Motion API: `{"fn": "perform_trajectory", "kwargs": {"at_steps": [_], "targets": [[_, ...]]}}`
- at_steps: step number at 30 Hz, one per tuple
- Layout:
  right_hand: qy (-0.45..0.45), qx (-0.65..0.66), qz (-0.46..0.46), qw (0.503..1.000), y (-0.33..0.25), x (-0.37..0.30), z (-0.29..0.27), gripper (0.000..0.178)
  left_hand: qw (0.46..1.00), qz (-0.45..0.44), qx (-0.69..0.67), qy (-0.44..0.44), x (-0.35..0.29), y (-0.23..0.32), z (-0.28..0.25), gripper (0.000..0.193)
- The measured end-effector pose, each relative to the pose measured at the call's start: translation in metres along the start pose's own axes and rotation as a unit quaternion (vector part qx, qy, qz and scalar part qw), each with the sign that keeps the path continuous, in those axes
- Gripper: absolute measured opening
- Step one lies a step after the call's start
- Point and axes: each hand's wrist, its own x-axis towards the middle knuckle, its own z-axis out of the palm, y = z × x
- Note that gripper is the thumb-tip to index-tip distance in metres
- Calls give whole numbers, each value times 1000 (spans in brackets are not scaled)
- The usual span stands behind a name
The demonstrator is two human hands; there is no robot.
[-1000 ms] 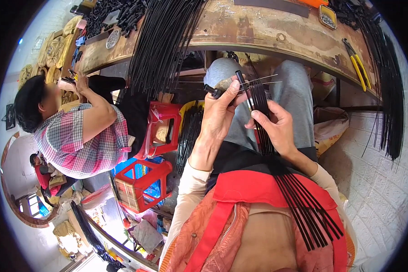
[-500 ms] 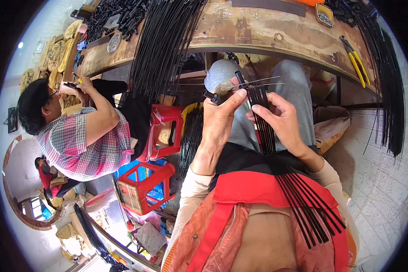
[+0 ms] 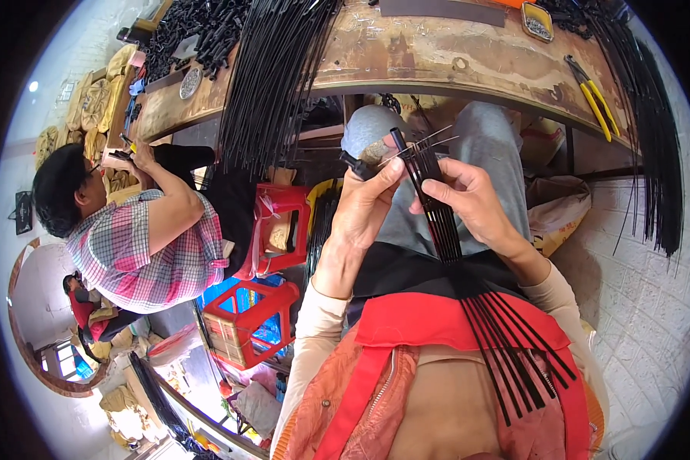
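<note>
A flat bundle of thin black rods, which look like umbrella ribs, lies across my lap and fans out over my red apron. My right hand pinches the upper part of the bundle between thumb and fingers. Closed at the bundle's left side, my left hand keeps a short black plastic tube in its fingers, its thumb against the rods' upper end. Thin metal wires cross the rods there and stick out to the right. Another black tube end rises beside them.
Ahead is a wooden bench with yellow-handled pliers, a tray of small metal parts and hanging black rods. To the left, a co-worker in a checked shirt sits near red stools.
Both my hands and the bundle's upper end have shifted slightly left. The wires now tilt more steeply up to the right. The co-worker's head and arms have moved a little.
</note>
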Motion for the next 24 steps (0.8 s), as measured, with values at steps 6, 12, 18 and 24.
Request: {"fn": "perform_trajectory", "kwargs": {"at_steps": [6,12,18,24], "targets": [[-4,26,-6,1000,4,-2,-1,26,996,-47,60,-56,1,-5,-6,49],[-58,120,34,991,5,4,-10,30,989,-49,90,-111,0,2,-5,58],[-68,67,1,995,8,4,-7,31,995,-40,77,-43,-9,-7,11,44],[-45,67,-18,997,6,2,-1,34,992,124,20,-29,25,29,26,42]]}}
